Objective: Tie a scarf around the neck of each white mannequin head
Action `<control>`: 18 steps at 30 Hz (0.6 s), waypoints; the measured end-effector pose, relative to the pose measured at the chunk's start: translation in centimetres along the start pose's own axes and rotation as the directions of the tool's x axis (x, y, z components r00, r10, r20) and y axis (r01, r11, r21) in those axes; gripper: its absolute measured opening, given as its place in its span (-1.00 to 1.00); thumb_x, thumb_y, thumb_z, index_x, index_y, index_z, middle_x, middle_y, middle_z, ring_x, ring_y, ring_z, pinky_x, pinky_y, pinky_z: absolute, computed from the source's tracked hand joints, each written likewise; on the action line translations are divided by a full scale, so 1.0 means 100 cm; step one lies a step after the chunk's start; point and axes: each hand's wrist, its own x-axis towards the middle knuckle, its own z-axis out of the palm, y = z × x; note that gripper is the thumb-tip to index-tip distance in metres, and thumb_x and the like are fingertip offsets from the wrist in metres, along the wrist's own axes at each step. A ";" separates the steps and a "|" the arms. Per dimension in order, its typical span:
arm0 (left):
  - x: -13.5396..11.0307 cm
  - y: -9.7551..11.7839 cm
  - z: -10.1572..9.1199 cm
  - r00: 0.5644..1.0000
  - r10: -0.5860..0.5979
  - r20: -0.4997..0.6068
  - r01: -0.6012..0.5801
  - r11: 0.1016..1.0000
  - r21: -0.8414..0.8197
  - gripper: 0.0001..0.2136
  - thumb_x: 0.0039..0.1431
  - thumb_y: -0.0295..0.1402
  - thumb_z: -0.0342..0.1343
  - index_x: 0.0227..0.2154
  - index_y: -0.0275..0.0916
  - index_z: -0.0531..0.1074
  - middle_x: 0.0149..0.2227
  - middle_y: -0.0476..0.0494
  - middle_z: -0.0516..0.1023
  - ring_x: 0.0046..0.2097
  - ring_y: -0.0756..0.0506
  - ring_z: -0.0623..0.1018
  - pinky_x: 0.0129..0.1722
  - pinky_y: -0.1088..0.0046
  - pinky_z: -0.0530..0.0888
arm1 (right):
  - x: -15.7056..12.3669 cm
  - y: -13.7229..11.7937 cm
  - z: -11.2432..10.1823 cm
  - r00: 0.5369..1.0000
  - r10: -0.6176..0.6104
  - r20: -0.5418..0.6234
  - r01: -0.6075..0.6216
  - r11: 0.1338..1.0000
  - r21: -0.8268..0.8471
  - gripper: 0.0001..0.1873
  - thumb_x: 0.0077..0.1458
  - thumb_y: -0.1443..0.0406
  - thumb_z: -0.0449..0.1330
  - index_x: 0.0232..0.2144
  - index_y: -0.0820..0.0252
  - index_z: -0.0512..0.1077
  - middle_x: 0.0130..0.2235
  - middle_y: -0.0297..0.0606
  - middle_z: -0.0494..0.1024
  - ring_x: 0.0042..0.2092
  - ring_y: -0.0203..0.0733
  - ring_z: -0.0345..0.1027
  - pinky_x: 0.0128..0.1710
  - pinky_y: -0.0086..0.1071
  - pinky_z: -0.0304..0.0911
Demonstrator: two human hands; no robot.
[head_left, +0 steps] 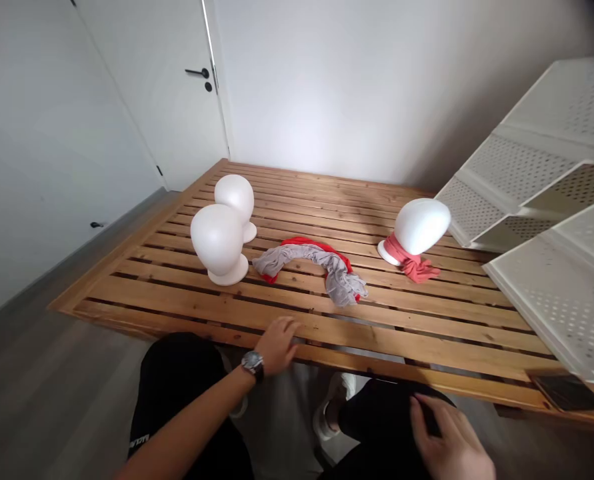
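Grey scarf [335, 270] beyond left hand [277, 345]

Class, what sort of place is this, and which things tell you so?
Probably a room in a home, perhaps a bedroom: a slatted wooden platform resembles a bed base, near a white door with a black handle.

Three head forms [217, 240] [235, 195] [421, 225], one coral scarf [407, 260], two hands [277, 343] [449, 437].

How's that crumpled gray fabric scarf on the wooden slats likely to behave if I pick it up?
The crumpled gray fabric scarf will likely hang floppy, since it lies in soft, loose folds. It's probably light, as the cloth looks thin. The bright red cloth peeking out beneath may come along, since the two overlap.
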 end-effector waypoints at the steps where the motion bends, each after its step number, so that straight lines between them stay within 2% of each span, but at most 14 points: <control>1: -0.016 -0.003 -0.021 0.992 -0.127 0.010 0.126 0.991 0.044 -0.64 0.26 -0.30 0.05 0.11 -0.19 0.40 0.11 -0.35 0.50 0.13 -0.27 0.51 0.17 0.10 0.42 | -0.011 0.015 -0.005 0.997 0.082 -0.013 -0.083 0.995 -0.054 -0.46 0.14 -0.20 -0.13 0.10 -0.51 0.33 0.01 -0.18 0.60 0.12 0.24 0.48 0.19 0.10 0.42; 2: -0.032 -0.006 -0.043 0.958 -0.285 0.010 0.282 0.953 0.111 -0.70 0.32 -0.25 -0.02 0.02 -0.21 0.43 0.00 -0.36 0.55 -0.01 -0.27 0.59 0.05 0.12 0.47 | -0.017 0.029 -0.010 0.988 0.155 -0.012 -0.155 0.983 -0.102 -0.51 0.11 -0.22 -0.13 -0.05 -0.47 0.42 -0.11 -0.13 0.63 -0.01 0.34 0.54 0.05 0.22 0.47; 3: -0.050 -0.009 -0.066 0.906 -0.423 0.002 0.414 0.889 0.195 -0.70 0.36 -0.19 -0.09 -0.06 -0.22 0.45 -0.08 -0.36 0.58 -0.11 -0.28 0.61 -0.04 0.11 0.48 | -0.019 0.042 -0.015 0.978 0.206 0.014 -0.202 0.970 -0.138 -0.54 0.09 -0.24 -0.13 -0.21 -0.38 0.45 -0.23 -0.10 0.64 -0.14 0.40 0.57 -0.09 0.29 0.49; 4: -0.068 -0.012 -0.088 0.850 -0.527 -0.015 0.508 0.813 0.284 -0.65 0.39 -0.13 -0.16 -0.13 -0.22 0.46 -0.15 -0.36 0.60 -0.17 -0.31 0.62 -0.10 0.09 0.47 | -0.019 0.053 -0.019 0.970 0.235 0.069 -0.222 0.963 -0.155 -0.55 0.09 -0.24 -0.13 -0.36 -0.28 0.42 -0.34 -0.09 0.62 -0.25 0.42 0.57 -0.20 0.31 0.48; 6: -0.105 -0.019 -0.127 0.740 -0.671 -0.056 0.626 0.654 0.425 -0.54 0.39 -0.03 -0.24 -0.24 -0.23 0.47 -0.22 -0.37 0.61 -0.20 -0.37 0.62 -0.15 0.06 0.45 | -0.016 0.065 -0.019 0.949 0.216 0.229 -0.188 0.972 -0.138 -0.53 0.13 -0.20 -0.16 -0.52 -0.13 0.29 -0.46 -0.08 0.58 -0.33 0.41 0.56 -0.27 0.28 0.46; 8: -0.142 -0.026 -0.154 0.632 -0.770 -0.089 0.705 0.524 0.479 -0.45 0.38 0.05 -0.30 -0.30 -0.24 0.46 -0.26 -0.38 0.61 -0.20 -0.41 0.62 -0.17 0.05 0.44 | -0.015 0.067 -0.013 0.929 0.158 0.335 -0.126 0.985 -0.115 -0.55 0.19 -0.11 -0.21 -0.53 -0.08 0.24 -0.46 -0.08 0.58 -0.31 0.37 0.58 -0.22 0.24 0.45; 10: -0.171 -0.032 -0.167 0.537 -0.837 -0.105 0.770 0.435 0.467 -0.37 0.34 0.15 -0.34 -0.30 -0.24 0.46 -0.26 -0.40 0.61 -0.18 -0.43 0.62 -0.16 0.05 0.44 | -0.012 0.062 -0.006 0.933 0.125 0.338 -0.079 0.986 -0.146 -0.57 0.23 -0.04 -0.24 -0.46 -0.07 0.27 -0.44 -0.07 0.58 -0.31 0.37 0.59 -0.19 0.25 0.43; 11: -0.183 -0.034 -0.169 0.503 -0.858 -0.109 0.793 0.408 0.452 -0.34 0.32 0.20 -0.35 -0.29 -0.25 0.47 -0.26 -0.40 0.62 -0.17 -0.44 0.62 -0.16 0.04 0.44 | -0.009 0.059 -0.004 0.940 0.108 0.324 -0.052 0.983 -0.175 -0.58 0.25 -0.01 -0.25 -0.42 -0.06 0.29 -0.43 -0.06 0.58 -0.31 0.37 0.59 -0.17 0.26 0.42; 13: -0.196 -0.037 -0.167 0.473 -0.874 -0.111 0.819 0.389 0.422 -0.30 0.29 0.25 -0.36 -0.26 -0.25 0.48 -0.24 -0.42 0.62 -0.15 -0.45 0.62 -0.16 0.04 0.44 | 0.001 0.056 -0.005 0.941 0.076 0.330 -0.005 0.978 -0.210 -0.57 0.28 0.01 -0.25 -0.39 -0.02 0.31 -0.39 -0.01 0.59 -0.26 0.39 0.59 -0.13 0.26 0.40; 14: -0.199 -0.037 -0.164 0.478 -0.872 -0.105 0.818 0.398 0.416 -0.30 0.30 0.23 -0.37 -0.24 -0.25 0.48 -0.23 -0.42 0.62 -0.15 -0.44 0.62 -0.16 0.05 0.45 | 0.007 0.057 -0.007 0.931 0.064 0.359 0.012 0.979 -0.204 -0.55 0.28 0.00 -0.24 -0.40 0.00 0.33 -0.37 0.00 0.60 -0.22 0.39 0.59 -0.11 0.25 0.40; 16: -0.198 -0.039 -0.159 0.526 -0.846 -0.085 0.783 0.443 0.436 -0.35 0.36 0.13 -0.40 -0.24 -0.23 0.49 -0.22 -0.41 0.63 -0.16 -0.41 0.63 -0.16 0.09 0.45 | 0.020 0.059 -0.012 0.895 0.054 0.442 0.015 0.988 -0.151 -0.49 0.28 -0.07 -0.18 -0.46 0.02 0.36 -0.33 -0.02 0.63 -0.15 0.35 0.59 -0.08 0.18 0.40; 18: -0.192 -0.045 -0.157 0.609 -0.792 -0.040 0.701 0.514 0.494 -0.42 0.41 -0.01 -0.39 -0.26 -0.22 0.49 -0.24 -0.38 0.64 -0.18 -0.37 0.64 -0.15 0.11 0.46 | 0.028 0.061 -0.014 0.869 0.056 0.492 0.001 0.993 -0.115 -0.46 0.25 -0.15 -0.11 -0.50 0.02 0.38 -0.34 -0.08 0.63 -0.15 0.31 0.59 -0.09 0.12 0.42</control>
